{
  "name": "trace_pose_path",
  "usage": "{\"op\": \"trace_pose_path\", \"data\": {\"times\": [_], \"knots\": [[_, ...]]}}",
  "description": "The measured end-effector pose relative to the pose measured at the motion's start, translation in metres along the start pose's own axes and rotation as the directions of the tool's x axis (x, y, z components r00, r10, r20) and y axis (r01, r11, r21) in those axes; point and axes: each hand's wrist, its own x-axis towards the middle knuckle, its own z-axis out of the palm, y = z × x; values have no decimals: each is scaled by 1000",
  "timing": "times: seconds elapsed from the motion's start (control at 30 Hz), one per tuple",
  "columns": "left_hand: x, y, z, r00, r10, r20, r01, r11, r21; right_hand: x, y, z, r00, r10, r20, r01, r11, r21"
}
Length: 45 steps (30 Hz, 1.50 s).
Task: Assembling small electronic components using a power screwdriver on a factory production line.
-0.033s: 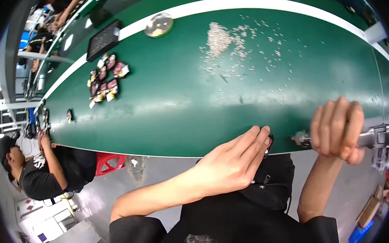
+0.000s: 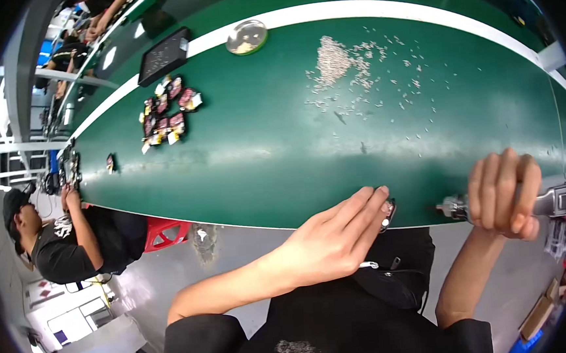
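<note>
Gripping a silver power tool (image 2: 554,201), the right hand (image 2: 504,194) has its fingers wrapped fully round the tool's body at the near edge of the green worktop (image 2: 261,152); the tool lies roughly level, its metal nose sticking out of the fist toward the left hand. The left hand (image 2: 330,239) is stretched out almost flat, fingers straight and close together, and its fingertips (image 2: 378,199) rest on a small dark part (image 2: 388,212) at the worktop's edge. I cannot tell whether they pinch the part or only press on it. The part sits just beside the tool's nose, with a short gap between them, so it lies between the two hands.

Farther out on the worktop, a spread of small pale pieces (image 2: 347,64) lies scattered well apart from both hands. Beyond it, near the white stripe, stands a round metal dish (image 2: 247,36). To the left is a cluster of small dark and pink boards (image 2: 167,112), with a black tray (image 2: 164,55) behind it. At the far left edge a seated person (image 2: 57,238) in a black shirt and cap works with both hands at the worktop.
</note>
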Motion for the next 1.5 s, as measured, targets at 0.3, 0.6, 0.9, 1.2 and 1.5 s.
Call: {"op": "trace_pose_path", "data": {"times": [0.3,0.6,0.9,1.2,1.5], "knots": [[-183,-98,-75,395,-801,-450,876,182,446,-34,-8,6,955,-37,-293,52,998,43],[-84,-90,-62,618,-606,-501,761,621,188,-45,9,17,871,36,-491,0,997,74],[22,-47,-7,865,-440,-239,453,891,-1,-63,8,14,790,-19,-613,133,981,142],[30,-48,-4,909,-364,-204,401,897,186,-66,8,13,797,-46,-602,177,971,160],[36,-54,-10,987,-163,-1,150,906,395,-70,9,14,793,-48,-607,174,973,150]]}}
